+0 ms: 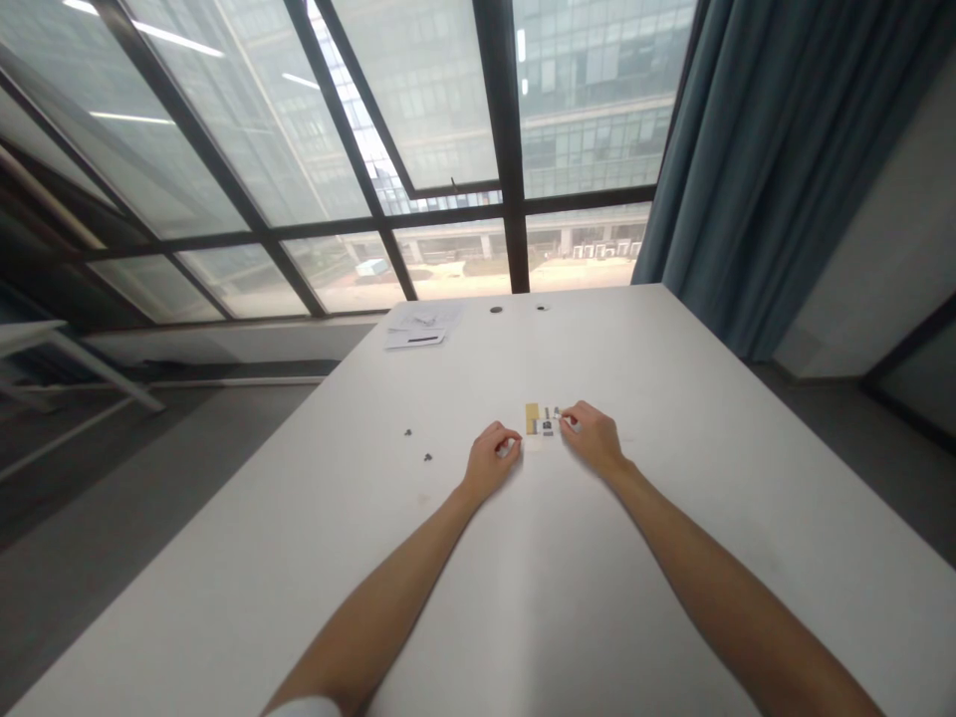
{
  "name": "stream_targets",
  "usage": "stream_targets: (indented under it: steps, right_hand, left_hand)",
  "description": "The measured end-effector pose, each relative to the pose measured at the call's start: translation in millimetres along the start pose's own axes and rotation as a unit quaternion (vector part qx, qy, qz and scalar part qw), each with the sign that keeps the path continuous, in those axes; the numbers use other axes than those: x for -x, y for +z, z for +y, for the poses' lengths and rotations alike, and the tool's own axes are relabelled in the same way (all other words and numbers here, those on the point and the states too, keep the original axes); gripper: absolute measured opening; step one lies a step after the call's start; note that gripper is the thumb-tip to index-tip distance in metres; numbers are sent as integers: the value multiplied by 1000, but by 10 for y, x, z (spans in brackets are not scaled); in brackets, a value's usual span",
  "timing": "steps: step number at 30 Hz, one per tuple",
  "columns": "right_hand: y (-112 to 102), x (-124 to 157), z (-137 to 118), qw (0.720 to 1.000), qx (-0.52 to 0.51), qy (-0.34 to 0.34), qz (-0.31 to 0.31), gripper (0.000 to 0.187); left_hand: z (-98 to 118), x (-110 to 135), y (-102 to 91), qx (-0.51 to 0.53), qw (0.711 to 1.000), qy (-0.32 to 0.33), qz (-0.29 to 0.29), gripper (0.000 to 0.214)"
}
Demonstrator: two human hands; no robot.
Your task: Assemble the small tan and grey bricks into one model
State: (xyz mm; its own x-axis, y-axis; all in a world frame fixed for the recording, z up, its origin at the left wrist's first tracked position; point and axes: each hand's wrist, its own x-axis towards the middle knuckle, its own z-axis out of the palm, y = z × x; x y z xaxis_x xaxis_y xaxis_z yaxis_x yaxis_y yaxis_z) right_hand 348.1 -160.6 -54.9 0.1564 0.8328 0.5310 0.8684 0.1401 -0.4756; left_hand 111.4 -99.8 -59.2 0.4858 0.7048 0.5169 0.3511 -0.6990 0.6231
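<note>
On the white table, my left hand (493,460) rests with thumb and forefinger pinched together in a ring; whatever may be between the tips is too small to see. My right hand (596,435) also pinches, its fingertips at the right edge of a group of small flat pieces. That group has a yellow rectangle (532,413), a white piece with dark marks (548,425) and several small grey bits around it. A pale slip (532,445) lies just in front of them, close to my left fingertips. What the right fingers hold cannot be made out.
Two small dark clusters lie to the left, one farther back (407,432) and one nearer (428,457). Papers (418,324) with a black strip sit at the far left corner. Two round cable holes, one dark (496,310), mark the back edge. A blue curtain (717,179) hangs right.
</note>
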Motion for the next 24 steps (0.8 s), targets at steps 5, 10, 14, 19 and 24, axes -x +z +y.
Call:
stream_targets:
  steps: [5, 10, 14, 19, 24]
  right_hand:
    - [-10, 4, -69, 996, 62, 35, -44, 21]
    - [0, 18, -215, 983, 125, 22, -133, 20]
    - [-23, 23, -326, 970, 160, 8, -181, 23]
    - [-68, 20, -401, 957, 183, -4, -224, 26]
    - [-99, 17, -434, 950, 201, 3, -241, 27]
  left_hand:
    - [-42, 2, 8, 10, 1000, -3, 7, 15]
    - [-35, 1, 3, 18, 1000, -7, 7, 18]
    - [-20, 2, -11, 27, 1000, -11, 11, 19]
    - [-22, 3, -5, 28, 999, -13, 9, 19]
    - [-32, -3, 7, 21, 1000, -17, 8, 20]
